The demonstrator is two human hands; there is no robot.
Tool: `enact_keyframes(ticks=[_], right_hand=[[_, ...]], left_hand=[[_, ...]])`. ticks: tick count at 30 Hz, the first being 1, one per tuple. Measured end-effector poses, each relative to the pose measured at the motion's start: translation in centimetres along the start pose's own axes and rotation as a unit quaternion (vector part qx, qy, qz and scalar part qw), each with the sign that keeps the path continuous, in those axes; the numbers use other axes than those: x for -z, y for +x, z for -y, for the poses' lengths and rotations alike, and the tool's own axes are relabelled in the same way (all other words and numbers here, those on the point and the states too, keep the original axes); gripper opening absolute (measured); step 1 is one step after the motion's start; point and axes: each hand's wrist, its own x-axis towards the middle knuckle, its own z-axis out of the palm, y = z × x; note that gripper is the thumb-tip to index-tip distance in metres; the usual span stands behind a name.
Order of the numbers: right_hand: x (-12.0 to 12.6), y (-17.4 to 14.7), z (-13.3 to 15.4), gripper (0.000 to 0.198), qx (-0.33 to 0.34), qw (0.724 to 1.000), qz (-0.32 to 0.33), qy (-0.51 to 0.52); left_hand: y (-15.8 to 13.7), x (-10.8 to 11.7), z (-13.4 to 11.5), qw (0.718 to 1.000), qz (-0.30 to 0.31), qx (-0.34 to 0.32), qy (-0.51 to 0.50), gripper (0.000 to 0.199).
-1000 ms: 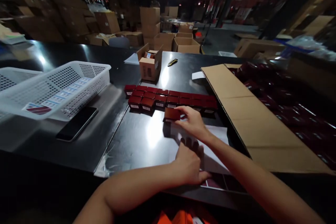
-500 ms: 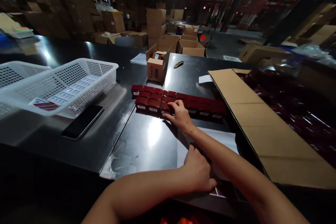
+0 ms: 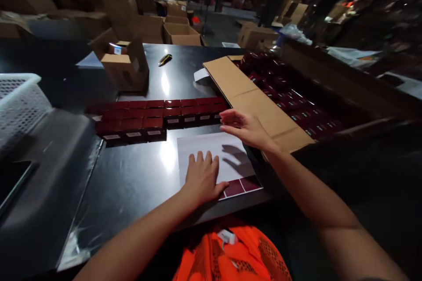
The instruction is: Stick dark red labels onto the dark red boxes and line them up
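Note:
My left hand point(image 3: 201, 178) rests with fingers spread on a white sheet point(image 3: 194, 145). Dark red rectangular stickers point(image 3: 234, 188) run along the sheet's near edge, beside my thumb. My right hand point(image 3: 247, 129) hovers over the sheet's far right side, thumb apart from the fingers and nothing between them; its shadow falls on the paper. Beyond the sheet, small dark red boxes point(image 3: 153, 123) stand in rows, several with white labels on their near sides. The front row covers only the left part.
A large carton point(image 3: 260, 101) full of dark red boxes stands at the right, its flap lying toward the table. Farther back are a small open carton point(image 3: 123, 72) and a yellow-black cutter point(image 3: 165, 59). A white basket point(image 3: 23, 101) and a phone point(image 3: 15, 180) lie left.
The view has swung right. My right hand has left the front row of boxes and moved right, opening. My left hand, curled before, now lies spread on the sheet.

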Motion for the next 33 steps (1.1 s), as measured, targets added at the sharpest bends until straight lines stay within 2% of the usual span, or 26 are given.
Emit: enact_keyframes(ticks=[2,5,6,8,9,11,13,18,21,25,28,31,33], right_hand=[[1.6,-4.1,-0.5,0.033,-0.021,0.999,0.020,-0.025],[1.3,-9.9,-0.7,0.032,-0.015,0.992,0.078,-0.095],[0.8,-11.4,-0.8,0.037,-0.008,0.988,0.096,-0.124],[-0.2,-13.6,-1.3,0.064,0.000,0.974,0.156,-0.166],[-0.5,-14.3,-1.7,0.071,0.000,0.969,0.167,-0.181],[-0.2,-14.9,-2.5,0.072,-0.010,0.958,0.188,-0.214],[0.7,-15.2,-2.8,0.066,-0.036,0.951,0.181,-0.249],[2.7,-15.9,-2.5,0.036,-0.082,0.932,0.141,-0.324],[2.1,-16.0,-2.1,0.046,-0.078,0.930,0.135,-0.332],[-0.3,-15.3,-1.4,0.036,-0.021,0.948,0.098,-0.302],[-2.0,-14.4,-1.3,0.052,0.018,0.958,0.106,-0.267],[-2.6,-13.7,-1.8,0.070,-0.013,0.958,0.139,-0.250],[-2.6,-13.7,-2.1,0.072,-0.031,0.962,0.146,-0.229]], left_hand=[[0.3,-0.1,0.8,0.999,-0.019,-0.004,-0.031,0.062],[0.6,-0.2,2.3,0.991,-0.094,-0.050,-0.079,0.057],[0.7,-0.3,2.7,0.985,-0.121,-0.087,-0.089,0.052],[1.0,-0.4,3.5,0.971,-0.171,-0.150,-0.079,0.042],[1.2,-0.5,3.9,0.966,-0.185,-0.170,-0.063,0.039],[1.5,-0.8,4.4,0.954,-0.210,-0.208,-0.047,0.037],[1.7,-0.9,4.9,0.948,-0.207,-0.240,-0.032,0.037],[1.3,-1.5,5.8,0.953,-0.184,-0.239,0.019,0.048],[1.2,-2.2,6.4,0.963,-0.142,-0.225,0.038,0.056],[1.4,-2.7,6.6,0.979,-0.087,-0.182,0.018,0.053],[1.4,-2.5,6.3,0.981,-0.070,-0.180,0.000,0.051],[1.5,-2.3,6.0,0.980,-0.079,-0.185,0.004,0.049],[1.5,-2.3,6.0,0.975,-0.096,-0.199,0.017,0.050]])
